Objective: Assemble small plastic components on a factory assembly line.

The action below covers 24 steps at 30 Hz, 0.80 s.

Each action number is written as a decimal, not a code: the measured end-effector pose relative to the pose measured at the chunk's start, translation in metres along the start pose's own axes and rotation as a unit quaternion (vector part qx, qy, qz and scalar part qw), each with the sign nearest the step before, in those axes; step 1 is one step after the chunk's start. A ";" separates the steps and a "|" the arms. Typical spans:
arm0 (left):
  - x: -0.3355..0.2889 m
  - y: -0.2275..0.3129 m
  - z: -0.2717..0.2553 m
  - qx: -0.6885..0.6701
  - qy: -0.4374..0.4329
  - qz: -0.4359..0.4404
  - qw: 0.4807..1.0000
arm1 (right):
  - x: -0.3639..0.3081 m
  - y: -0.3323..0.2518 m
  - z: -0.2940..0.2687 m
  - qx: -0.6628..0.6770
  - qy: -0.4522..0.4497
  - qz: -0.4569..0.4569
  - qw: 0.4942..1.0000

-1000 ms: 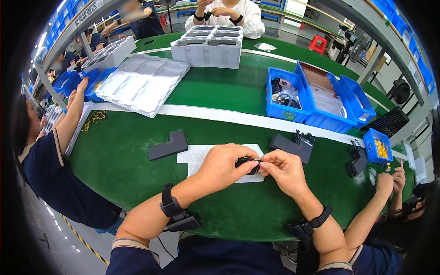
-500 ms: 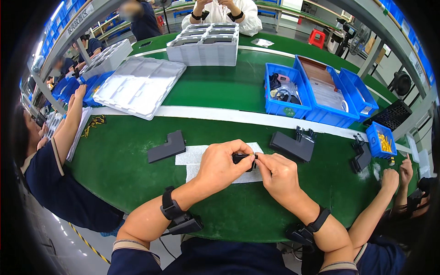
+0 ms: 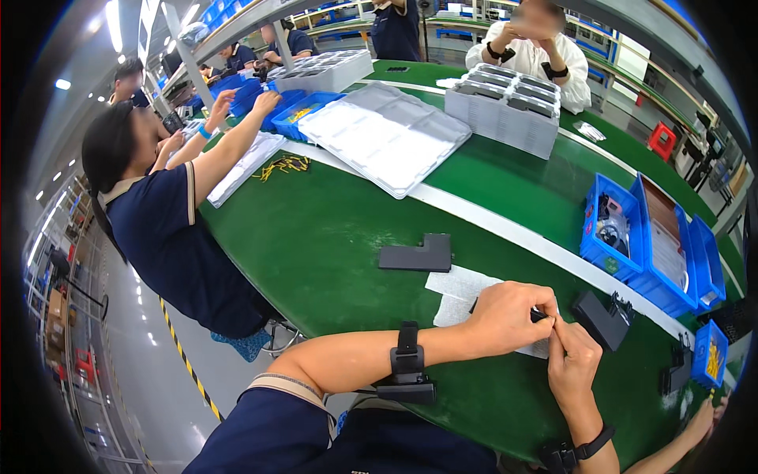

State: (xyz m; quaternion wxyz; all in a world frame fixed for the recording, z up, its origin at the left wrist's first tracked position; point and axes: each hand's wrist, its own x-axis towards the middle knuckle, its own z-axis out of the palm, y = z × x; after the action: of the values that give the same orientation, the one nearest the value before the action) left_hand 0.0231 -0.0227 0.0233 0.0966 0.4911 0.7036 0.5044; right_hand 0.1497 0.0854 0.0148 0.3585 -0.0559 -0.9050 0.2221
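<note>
Item, the step in hand: I judge it to be close two-handed fingertip work on one small black part (image 3: 539,315). It sits between the two hands, above the right end of the white sheeting (image 3: 454,306) on the green table (image 3: 332,268).

Item, left hand (image 3: 513,317): fingers curled narrow, thumb and fingertips holding the part.

Item, right hand (image 3: 575,354): thumb and forefinger drawn together, pinching at the part's near end; whether a finer piece lies between them, I cannot tell.

Item, next move: in my judgement it calls for a steady left hold and small, light right-hand adjustments, since the joint is mostly hidden from me.

Counts, as I view them:
- Dark housings, three: one L-shaped (image 3: 418,253), left of the sheeting; one block (image 3: 598,322), just beyond the right hand; one smaller (image 3: 675,373), further right.
- Small black fittings (image 3: 621,306), on the block: several, too bunched to number.
- Blue bins on the right, four: three large (image 3: 608,259) side by side, one small (image 3: 702,373) holding yellow pieces (image 3: 714,360), uncounted.
- Loose yellow pieces (image 3: 283,167), one heap at far left.
- Broad white tray (image 3: 387,130), one; tall tray stack (image 3: 501,122) beyond it, one.
- Black wristbands (image 3: 408,361), two, one per forearm.
</note>
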 end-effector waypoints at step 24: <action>-0.007 -0.019 -0.009 -0.121 -0.017 0.002 0.993 | 0.017 -0.004 -0.010 0.189 -0.080 0.251 0.946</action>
State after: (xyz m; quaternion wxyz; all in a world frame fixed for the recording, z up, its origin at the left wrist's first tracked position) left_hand 0.0096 -0.0338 0.0099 0.1663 0.4863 0.6345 0.5773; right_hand 0.1444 0.0901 0.0335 0.2218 -0.1948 -0.8284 0.4759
